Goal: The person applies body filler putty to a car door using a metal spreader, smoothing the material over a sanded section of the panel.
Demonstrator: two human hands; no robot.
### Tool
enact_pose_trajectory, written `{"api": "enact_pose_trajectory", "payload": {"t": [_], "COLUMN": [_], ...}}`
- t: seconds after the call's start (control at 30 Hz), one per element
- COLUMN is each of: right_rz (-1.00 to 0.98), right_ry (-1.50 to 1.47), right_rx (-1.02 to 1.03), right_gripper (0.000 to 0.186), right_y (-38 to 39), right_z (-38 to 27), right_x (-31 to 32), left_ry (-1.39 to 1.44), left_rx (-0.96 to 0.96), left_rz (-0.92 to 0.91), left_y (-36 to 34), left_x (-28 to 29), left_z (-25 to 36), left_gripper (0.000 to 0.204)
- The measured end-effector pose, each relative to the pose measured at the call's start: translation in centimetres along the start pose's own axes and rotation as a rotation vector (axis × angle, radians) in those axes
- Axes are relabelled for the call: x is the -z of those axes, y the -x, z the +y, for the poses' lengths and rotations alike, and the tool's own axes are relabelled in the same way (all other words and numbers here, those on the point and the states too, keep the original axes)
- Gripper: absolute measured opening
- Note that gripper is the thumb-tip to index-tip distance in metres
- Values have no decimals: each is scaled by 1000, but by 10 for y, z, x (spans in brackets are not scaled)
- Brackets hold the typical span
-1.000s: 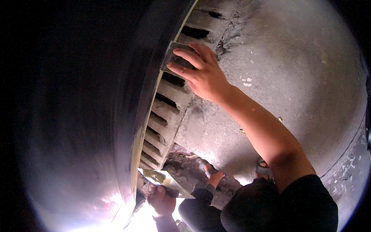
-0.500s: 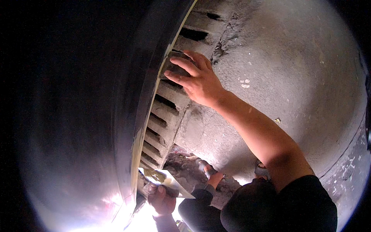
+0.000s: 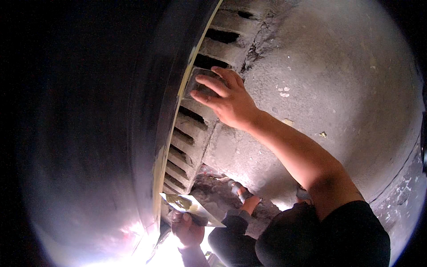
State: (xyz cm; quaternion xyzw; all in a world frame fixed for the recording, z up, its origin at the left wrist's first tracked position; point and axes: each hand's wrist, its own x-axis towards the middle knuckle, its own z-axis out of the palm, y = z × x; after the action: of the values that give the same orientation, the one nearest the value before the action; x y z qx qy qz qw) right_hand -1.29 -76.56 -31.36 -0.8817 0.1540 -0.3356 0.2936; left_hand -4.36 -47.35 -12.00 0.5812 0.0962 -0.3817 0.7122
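My right hand (image 3: 231, 100) is closed on a thin, dark, see-through spreader (image 3: 190, 83), fingers spread across its face. The spreader's edge rests against the yellowish strip (image 3: 170, 133) along the rim of a large dark curved panel (image 3: 111, 115). Low in the view, near the panel's bottom end, my left hand (image 3: 187, 230) grips a white flat plate (image 3: 205, 212) from below. A dab of olive-yellow paste (image 3: 179, 202) lies on that plate. Part of the spreader is hidden behind my fingers.
A slotted concrete drain cover (image 3: 187, 118) runs beside the panel, and rough concrete floor (image 3: 311, 80) spreads to the right. My knees and a sandalled foot (image 3: 242, 193) are below. Bright light (image 3: 133, 253) glares at the lower left.
My right hand and the spreader have slid a little way down along the panel's rim. My left hand with the plate has hardly moved.
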Motion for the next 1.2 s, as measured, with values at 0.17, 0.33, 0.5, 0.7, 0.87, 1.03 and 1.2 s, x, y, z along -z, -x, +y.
{"api": "enact_pose_trajectory", "payload": {"t": [0.17, 0.33, 0.5, 0.7, 0.87, 1.03, 1.2], "right_rz": [49, 4, 8, -5, -13, 79, -12], "right_ry": [-74, -26, -59, -63, -33, -17, 0], "right_rx": [38, 22, 52, 33, -9, 23, 20], "right_gripper": [52, 53, 53, 55, 52, 52, 51], "right_y": [3, 11, 14, 16, 18, 1, 0], "right_z": [-16, -13, -30, -29, -24, -19, -18], "right_x": [-11, -18, -14, -24, -10, -4, -2], "left_ry": [-8, 8, 14, 13, 17, -35, -15], "left_rx": [7, -8, 1, -5, -15, -18, -15], "left_rz": [3, 23, 50, 29, 98, 68, 46], "left_y": [0, 3, 7, 5, 3, 6, 5], "left_x": [2, 5, 11, 10, 5, 13, 15], "left_z": [0, -1, -4, -3, -5, -6, -7], "left_gripper": [32, 33, 33, 30, 30, 32, 33]}}
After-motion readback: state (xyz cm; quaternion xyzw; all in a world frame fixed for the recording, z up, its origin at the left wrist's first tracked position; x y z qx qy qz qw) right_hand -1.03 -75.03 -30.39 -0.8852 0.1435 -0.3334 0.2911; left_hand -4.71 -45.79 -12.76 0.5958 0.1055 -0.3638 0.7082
